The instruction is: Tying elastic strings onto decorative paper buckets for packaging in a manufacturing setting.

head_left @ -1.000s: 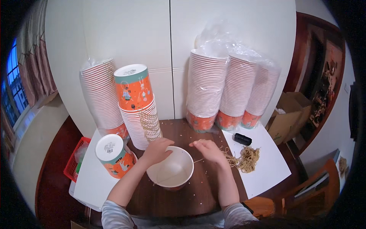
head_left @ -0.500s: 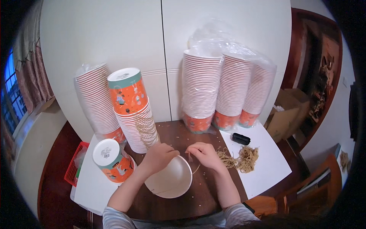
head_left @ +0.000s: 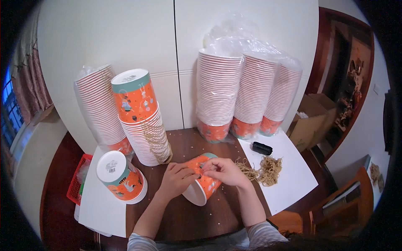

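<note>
An orange paper bucket point(head_left: 212, 187) with a green base band lies tilted on the dark tabletop, its white mouth facing me and down. My left hand point(head_left: 177, 179) rests on its left side with the fingers curled against the wall. On the other side my right hand point(head_left: 225, 172) has thumb and fingers pinched together at the bucket's wall. What that pinch holds is too small to make out. Just right of this hand lie loose strands of tan twine point(head_left: 247, 169), beside a tangled twine heap point(head_left: 270, 170).
Upside-down buckets with twine loops point(head_left: 157, 140) stand stacked at left, near a shorter stack point(head_left: 121, 180) and a plastic-wrapped stack point(head_left: 98, 111). Three wrapped stacks point(head_left: 217, 92) stand at the back right. A black object point(head_left: 262, 148) lies on the white board. A red basket point(head_left: 78, 180) sits at far left.
The bucket has turned from mouth up to lying tilted, so its orange side shows. Both hands have moved from above its rim onto its wall.
</note>
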Demonstrator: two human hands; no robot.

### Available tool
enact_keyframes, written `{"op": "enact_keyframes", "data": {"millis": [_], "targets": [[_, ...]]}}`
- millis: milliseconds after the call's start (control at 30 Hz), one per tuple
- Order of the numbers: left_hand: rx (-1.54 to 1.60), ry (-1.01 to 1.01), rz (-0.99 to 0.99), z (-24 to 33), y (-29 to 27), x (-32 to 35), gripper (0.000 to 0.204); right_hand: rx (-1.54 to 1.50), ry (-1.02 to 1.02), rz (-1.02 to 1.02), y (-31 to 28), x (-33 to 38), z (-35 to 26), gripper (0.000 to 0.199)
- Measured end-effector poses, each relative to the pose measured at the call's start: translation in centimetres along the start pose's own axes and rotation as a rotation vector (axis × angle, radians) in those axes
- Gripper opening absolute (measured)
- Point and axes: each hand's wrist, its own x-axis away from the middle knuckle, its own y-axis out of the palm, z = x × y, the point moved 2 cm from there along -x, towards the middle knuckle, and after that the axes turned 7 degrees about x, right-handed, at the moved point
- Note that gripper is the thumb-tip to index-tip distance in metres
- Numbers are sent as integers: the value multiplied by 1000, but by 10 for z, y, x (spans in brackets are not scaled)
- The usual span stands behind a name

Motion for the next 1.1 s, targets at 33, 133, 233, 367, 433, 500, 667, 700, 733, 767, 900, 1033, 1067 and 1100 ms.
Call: {"op": "enact_keyframes", "data": {"millis": [33,133,233,367,433,500,667,700,733,767,900,1033,1067,1100], "targets": [[8,-5,-4,-1,1,0,16,40,-15,-34,0,-1,3,12],[27,-20,-13,-2,3,3,16,115,-5,-82,2,-2,0,12],[29,-22,-17,-4,4,2,17,194,-6,-74,4,-4,1,12],[28,-35,-49,-8,4,3,17,237,3,-55,3,-6,2,11],[36,-39,-42,-8,3,4,17,232,5,-53,3,-6,4,11],[43,-39,-33,-8,4,4,17,228,4,-48,3,-6,6,11],[48,-47,-34,-7,4,4,16,234,11,-35,5,-5,4,10],[47,-47,-34,-7,4,4,16,233,10,-36,5,-5,4,10],[49,-50,-41,-7,4,5,15,244,24,-40,5,-5,5,10],[52,-52,-48,-7,5,5,15,256,37,-43,5,-5,5,10],[59,-55,-55,-6,4,3,15,245,16,-17,5,-4,4,10],[52,-54,-59,-6,5,3,15,251,33,-25,5,-4,2,10],[49,-53,-60,-6,5,3,15,259,39,-31,5,-4,2,11],[49,-52,-60,-6,4,3,15,259,39,-30,5,-3,2,11]]}}
